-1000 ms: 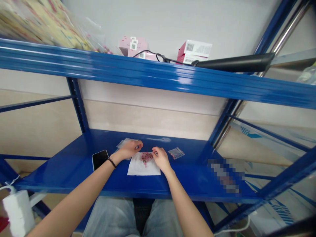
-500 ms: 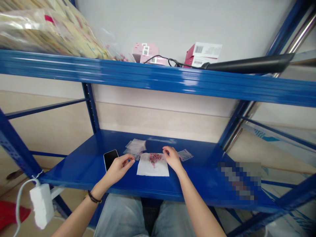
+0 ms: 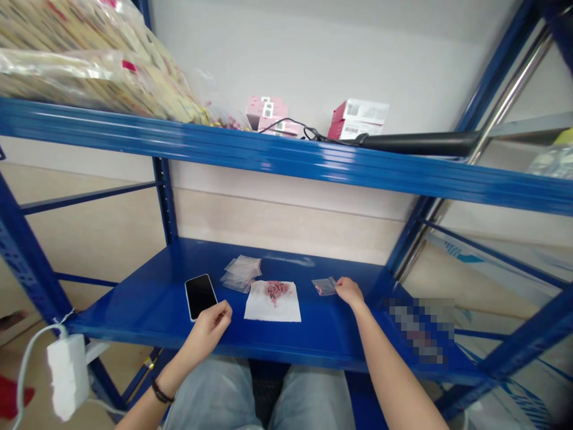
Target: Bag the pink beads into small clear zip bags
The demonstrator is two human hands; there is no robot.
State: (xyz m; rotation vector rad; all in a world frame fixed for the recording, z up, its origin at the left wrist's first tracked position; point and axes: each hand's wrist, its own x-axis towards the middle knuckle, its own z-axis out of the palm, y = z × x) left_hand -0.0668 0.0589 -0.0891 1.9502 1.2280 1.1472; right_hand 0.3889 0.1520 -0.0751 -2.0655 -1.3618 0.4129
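My right hand (image 3: 350, 292) pinches the right end of a small clear zip bag (image 3: 324, 287) that lies on the blue shelf. A few pink beads show in the bag's left part. My left hand (image 3: 213, 324) rests at the shelf's front with its fingers curled together, nothing visible in them, close beside a phone (image 3: 200, 294) with a dark screen. Between the hands lies a white sheet (image 3: 273, 312) with a small heap of pink and dark beads (image 3: 276, 290) on it. Behind the sheet, to its left, several clear zip bags (image 3: 242, 272) overlap in a loose pile.
A blue beam (image 3: 286, 161) of the upper shelf crosses above the work surface. Up there are bagged yellowish packets (image 3: 89, 71), pink boxes (image 3: 268, 110), red-and-white boxes (image 3: 360, 116) and a black tube (image 3: 421, 143). A white power strip (image 3: 68, 376) hangs at the left.
My right hand has moved right, from beside the bead heap to the end of the single zip bag. My left hand has drawn back from the sheet and curled, uncovering more of the phone.
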